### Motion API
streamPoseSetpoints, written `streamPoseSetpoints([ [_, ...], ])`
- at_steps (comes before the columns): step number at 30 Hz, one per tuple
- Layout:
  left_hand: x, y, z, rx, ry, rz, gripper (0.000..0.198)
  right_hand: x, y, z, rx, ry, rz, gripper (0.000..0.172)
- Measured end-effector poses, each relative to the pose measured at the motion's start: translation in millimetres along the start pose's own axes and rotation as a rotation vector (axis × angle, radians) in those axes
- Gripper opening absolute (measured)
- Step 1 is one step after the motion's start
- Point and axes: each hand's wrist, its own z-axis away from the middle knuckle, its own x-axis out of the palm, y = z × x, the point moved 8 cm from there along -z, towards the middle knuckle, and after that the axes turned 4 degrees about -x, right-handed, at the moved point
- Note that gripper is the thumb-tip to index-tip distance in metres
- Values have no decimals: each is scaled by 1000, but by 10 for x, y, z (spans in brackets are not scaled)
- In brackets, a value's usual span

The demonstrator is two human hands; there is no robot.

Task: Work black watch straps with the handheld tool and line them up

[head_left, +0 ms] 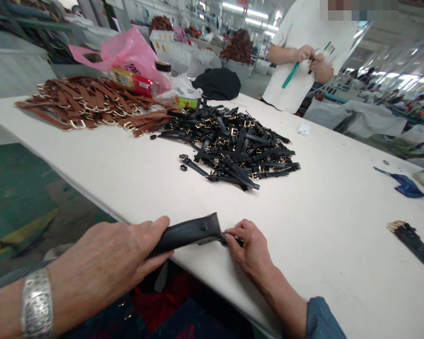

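Note:
My left hand is wrapped around a black stapler-like hand tool, held low over the near table edge. Its blunt, wider end points right, toward my right hand. The fingers of that hand are closed on a small black strap piece, which meets the end of the tool. Most of this piece is hidden by the fingers. Beyond my hands lies a pile of black straps with gold buckles. A small black loop rests beside the pile.
Brown buckled straps are heaped at the back left of the white table, near a pink plastic bag. A bundle of black straps lies at right, below a blue scrap. A person stands across, holding a green strip.

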Motion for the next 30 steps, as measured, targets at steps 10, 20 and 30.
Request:
streamPoseSetpoints([
  [10,-123,306,-139,3,-260,-83,25,-5,-46,87,-90,63,-36,22],
  [20,-241,363,-195,36,-317,-103,28,-7,-66,147,-131,10,-22,24],
  [30,-325,402,-302,97,-291,-166,32,33,-10,158,-84,-24,-88,22],
])
